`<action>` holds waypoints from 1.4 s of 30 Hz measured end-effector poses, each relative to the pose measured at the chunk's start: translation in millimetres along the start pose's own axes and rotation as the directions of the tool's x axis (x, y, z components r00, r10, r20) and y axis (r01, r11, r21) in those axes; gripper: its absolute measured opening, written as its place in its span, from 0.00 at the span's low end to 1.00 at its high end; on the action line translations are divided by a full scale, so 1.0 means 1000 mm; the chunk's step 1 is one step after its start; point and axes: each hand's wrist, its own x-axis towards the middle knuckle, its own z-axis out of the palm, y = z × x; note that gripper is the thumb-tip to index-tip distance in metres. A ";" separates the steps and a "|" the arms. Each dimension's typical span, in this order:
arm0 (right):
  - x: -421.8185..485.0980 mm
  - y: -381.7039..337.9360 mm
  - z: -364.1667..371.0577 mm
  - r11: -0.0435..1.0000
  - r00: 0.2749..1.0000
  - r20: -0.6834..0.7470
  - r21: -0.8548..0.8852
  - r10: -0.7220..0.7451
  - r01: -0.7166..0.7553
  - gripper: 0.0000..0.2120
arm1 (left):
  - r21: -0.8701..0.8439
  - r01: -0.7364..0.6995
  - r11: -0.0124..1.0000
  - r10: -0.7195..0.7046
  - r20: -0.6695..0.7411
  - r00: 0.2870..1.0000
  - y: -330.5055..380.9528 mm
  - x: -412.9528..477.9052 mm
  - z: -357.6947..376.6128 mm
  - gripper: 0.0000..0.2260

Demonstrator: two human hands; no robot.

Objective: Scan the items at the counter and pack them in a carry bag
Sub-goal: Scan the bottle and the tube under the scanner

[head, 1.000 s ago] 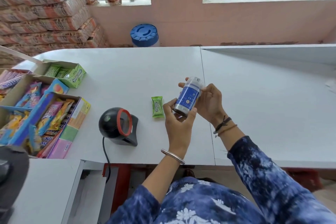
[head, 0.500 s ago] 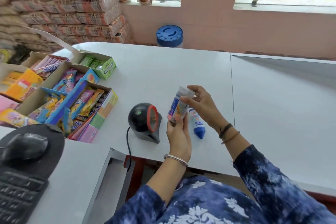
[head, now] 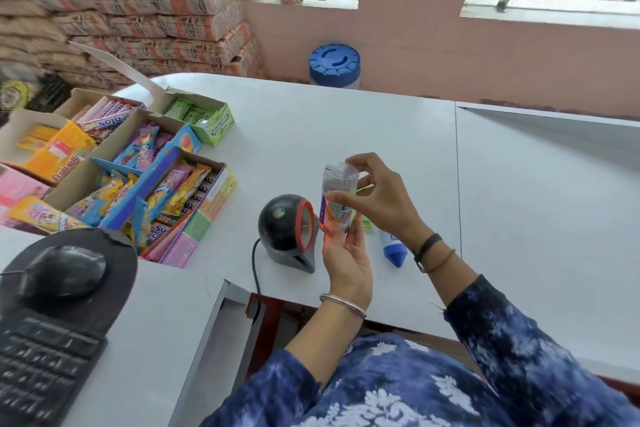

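Note:
I hold a small clear-topped pack with a colourful label upright in both hands. My left hand grips its lower end and my right hand pinches its top and side. It sits just right of the black dome scanner with a red ring, and red scanner light falls on its lower left edge. A blue and white bottle lies on the white counter under my right wrist. A green gum packet peeks out behind my hands. No carry bag is in view.
Open boxes of sweets and a green gum box fill the counter's left side. A mouse and keyboard sit on the lower desk at left. A blue-lidded jar and stacked sacks stand behind.
The blue and white bottle left my hands and now lies on the counter. I hold the clear-topped pack instead and have brought it closer to the scanner. My view turned left.

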 end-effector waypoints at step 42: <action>-0.036 0.046 -0.063 0.760 0.915 -0.096 0.594 0.393 -0.264 0.07 | 0.745 -0.102 0.660 -0.222 0.323 0.920 -0.044 -0.028 -0.001 0.14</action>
